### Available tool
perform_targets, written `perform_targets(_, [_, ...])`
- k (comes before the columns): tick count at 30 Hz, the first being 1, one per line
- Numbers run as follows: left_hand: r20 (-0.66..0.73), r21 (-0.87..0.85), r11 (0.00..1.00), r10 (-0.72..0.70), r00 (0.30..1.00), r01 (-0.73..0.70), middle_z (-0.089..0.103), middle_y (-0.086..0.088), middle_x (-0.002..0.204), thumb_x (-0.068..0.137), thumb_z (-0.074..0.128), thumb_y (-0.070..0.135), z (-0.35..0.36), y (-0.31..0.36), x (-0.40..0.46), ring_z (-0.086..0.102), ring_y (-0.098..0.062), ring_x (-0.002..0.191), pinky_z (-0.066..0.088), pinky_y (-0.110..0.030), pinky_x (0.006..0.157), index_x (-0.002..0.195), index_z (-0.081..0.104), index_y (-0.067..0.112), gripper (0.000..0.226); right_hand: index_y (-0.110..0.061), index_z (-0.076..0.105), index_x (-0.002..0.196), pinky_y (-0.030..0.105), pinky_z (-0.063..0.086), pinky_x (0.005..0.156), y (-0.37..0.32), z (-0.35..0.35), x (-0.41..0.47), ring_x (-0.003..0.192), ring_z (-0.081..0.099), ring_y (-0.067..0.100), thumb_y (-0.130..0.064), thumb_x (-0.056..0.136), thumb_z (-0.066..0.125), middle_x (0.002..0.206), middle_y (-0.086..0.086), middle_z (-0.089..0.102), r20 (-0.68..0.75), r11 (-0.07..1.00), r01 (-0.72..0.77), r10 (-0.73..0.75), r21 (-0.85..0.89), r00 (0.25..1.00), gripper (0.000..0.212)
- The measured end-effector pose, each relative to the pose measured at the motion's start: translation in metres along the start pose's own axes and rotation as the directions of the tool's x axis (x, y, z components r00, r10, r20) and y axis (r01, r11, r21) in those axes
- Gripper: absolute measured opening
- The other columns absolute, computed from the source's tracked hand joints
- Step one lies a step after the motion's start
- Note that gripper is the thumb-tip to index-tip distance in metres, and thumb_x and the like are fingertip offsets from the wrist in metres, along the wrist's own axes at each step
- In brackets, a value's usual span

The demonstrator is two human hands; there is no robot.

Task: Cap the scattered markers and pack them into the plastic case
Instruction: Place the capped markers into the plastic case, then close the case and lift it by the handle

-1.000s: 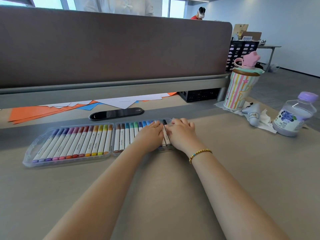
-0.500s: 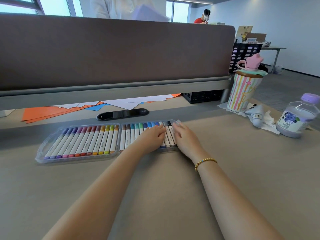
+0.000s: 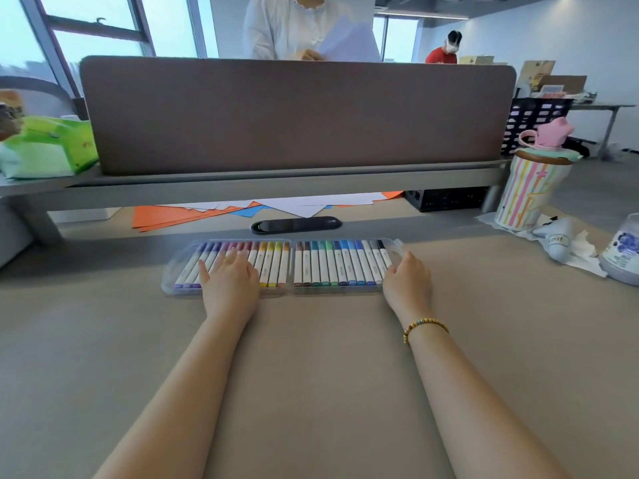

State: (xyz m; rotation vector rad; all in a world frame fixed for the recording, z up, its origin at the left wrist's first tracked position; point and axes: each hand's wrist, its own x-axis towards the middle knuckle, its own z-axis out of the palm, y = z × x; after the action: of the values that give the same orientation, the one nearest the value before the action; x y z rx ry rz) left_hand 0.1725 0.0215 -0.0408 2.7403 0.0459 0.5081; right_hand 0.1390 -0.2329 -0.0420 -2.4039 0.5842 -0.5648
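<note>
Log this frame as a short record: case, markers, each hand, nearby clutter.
case: clear plastic marker case, open flat on the beige desk, two halves side by side
markers: capped coloured markers in rows filling both halves; none loose in view
left hand: left hand lies flat on the left row, fingers straight
right hand: right hand at the case's right end; grip unclear
clutter: striped cup with pink lid, orange paper sheets

Bright daylight from rear windows (image 3: 103, 29); soft shadows, wide-angle bending at edges
</note>
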Motion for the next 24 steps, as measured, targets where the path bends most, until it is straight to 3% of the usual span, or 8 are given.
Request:
perform_targets(4, [0.016,0.021,0.963,-0.268,0.963,0.268,0.029,-0.014,0.149,0.095,0.031,0.025,-0.012,-0.034,0.001,0.015,-0.028,0.142,-0.003,-0.055,0.112,0.133,0.044,0.012,0.042,-0.005,0.042,0.133,0.043,0.044,0.099,-0.001,-0.001,-0.001,0.119,0.047,0.030,-0.021,0.097,0.044,0.129,0.013,0.053,0.005,0.999,-0.028,0.029,-0.031,1.000,0.040])
perform_targets(7, [0.052,-0.030,0.897,-0.440,0.897,0.442,0.030,-0.024,0.146,0.095,0.033,0.030,-0.018,-0.048,0.004,0.018,-0.036,0.138,0.003,-0.055,0.112,0.135,0.037,0.006,0.048,-0.005,0.037,0.137,0.044,0.041,0.102,0.000,-0.002,-0.001,0.122,0.044,0.030,-0.025,0.097,0.043,0.133,0.013,0.050,0.020,0.997,-0.052,0.053,-0.051,0.998,0.045])
perform_targets(11, [0.010,-0.137,0.884,-0.449,0.893,0.446,0.044,-0.030,0.133,0.092,0.041,0.026,-0.014,-0.054,0.010,0.032,-0.040,0.130,0.018,-0.046,0.110,0.134,0.036,0.001,0.049,-0.005,0.036,0.139,0.044,0.041,0.102,0.000,-0.002,0.002,0.123,0.045,0.029,-0.024,0.097,0.044,0.134,0.013,0.050,0.034,0.998,-0.058,0.059,-0.015,0.998,0.046])
perform_targets(14, [-0.022,-0.292,0.847,-0.470,0.883,0.443,0.043,-0.028,0.134,0.091,0.047,0.021,-0.016,-0.057,0.015,0.039,-0.042,0.124,0.029,-0.045,0.105,0.139,0.033,0.005,0.052,-0.007,0.042,0.132,0.041,0.047,0.093,0.002,-0.004,0.004,0.115,0.052,0.028,-0.019,0.096,0.046,0.127,0.012,0.055,0.023,0.996,-0.070,0.069,0.063,0.997,0.038])
perform_targets(16, [-0.039,-0.521,0.725,-0.547,0.836,0.450,0.040,-0.021,0.137,0.092,0.046,0.016,-0.020,-0.058,0.017,0.044,-0.040,0.122,0.034,-0.043,0.103,0.142,0.031,0.011,0.052,-0.008,0.042,0.131,0.032,0.051,0.073,0.003,-0.007,0.005,0.103,0.055,0.023,-0.017,0.097,0.045,0.121,0.008,0.057,0.021,0.977,-0.097,0.095,0.189,0.995,0.035])
perform_targets(18, [-0.021,-0.750,0.540,-0.596,0.803,0.382,0.041,-0.015,0.138,0.093,0.045,0.011,-0.022,-0.056,0.017,0.046,-0.032,0.122,0.037,-0.036,0.100,0.143,0.028,0.012,0.052,-0.008,0.041,0.134,0.019,0.044,0.061,0.002,-0.013,0.005,0.094,0.053,0.017,-0.014,0.099,0.041,0.118,0.003,0.055,0.017,0.928,-0.130,0.133,0.350,0.991,0.036])
perform_targets(21, [0.043,-0.933,0.271,-0.570,0.821,0.236,0.045,-0.011,0.137,0.090,0.048,0.011,-0.025,-0.042,0.014,0.053,-0.026,0.118,0.043,-0.036,0.098,0.147,0.015,0.017,0.066,-0.009,0.041,0.137,0.029,0.046,0.085,-0.003,-0.021,0.002,0.113,0.053,0.023,-0.011,0.098,0.041,0.133,0.007,0.052,-0.025,0.833,-0.154,0.197,0.532,0.980,0.038])
perform_targets(24, [0.012,-0.980,0.166,-0.510,0.860,0.113,0.047,-0.010,0.135,0.086,0.051,0.020,-0.030,-0.027,0.015,0.054,-0.022,0.118,0.046,-0.040,0.099,0.143,0.022,0.024,0.064,-0.009,0.040,0.138,0.024,0.037,0.093,-0.014,-0.029,-0.005,0.125,0.048,0.022,-0.013,0.099,0.040,0.136,0.007,0.050,-0.085,0.760,-0.105,0.207,0.641,0.975,0.039])
